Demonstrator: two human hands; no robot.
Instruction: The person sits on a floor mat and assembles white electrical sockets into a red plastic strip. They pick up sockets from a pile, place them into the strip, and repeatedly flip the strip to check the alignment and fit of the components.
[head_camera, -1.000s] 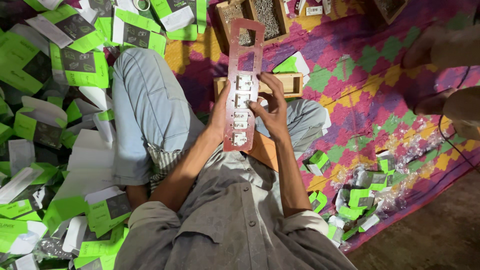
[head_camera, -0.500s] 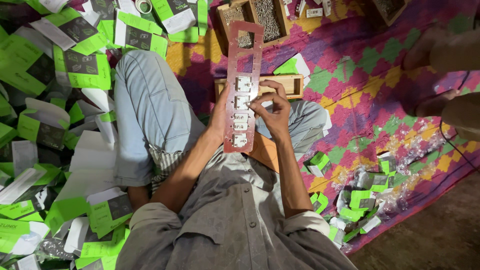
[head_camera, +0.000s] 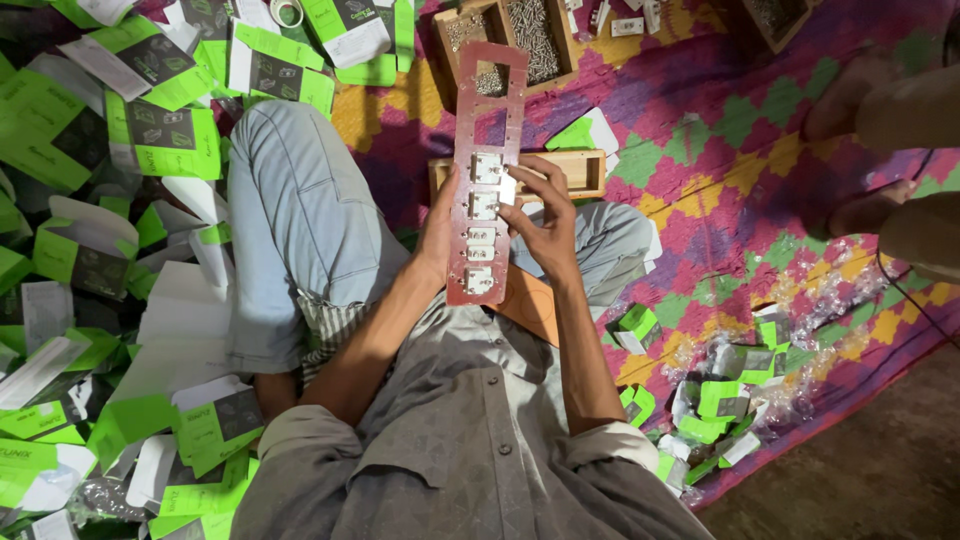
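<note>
I hold a long reddish-brown panel (head_camera: 488, 110) upright over my lap, with several white switch modules (head_camera: 484, 206) set in its lower cutouts; the upper cutouts are open. My left hand (head_camera: 438, 232) grips the panel's left edge. My right hand (head_camera: 545, 222) grips the right edge, its fingers resting on the panel beside the upper switches. A small white part sits at my right fingertips. I sit cross-legged in light blue trousers and a grey shirt.
A wooden tray (head_camera: 586, 172) lies behind the panel and a wooden box of screws (head_camera: 545, 45) lies farther off. Green and white cartons (head_camera: 120, 150) pile up on the left, smaller ones (head_camera: 720, 400) on the right. Another person's feet (head_camera: 880, 110) show at top right.
The panel and both hands stay almost where they were; my right fingers have shifted slightly on the panel's right side near the upper switches.
</note>
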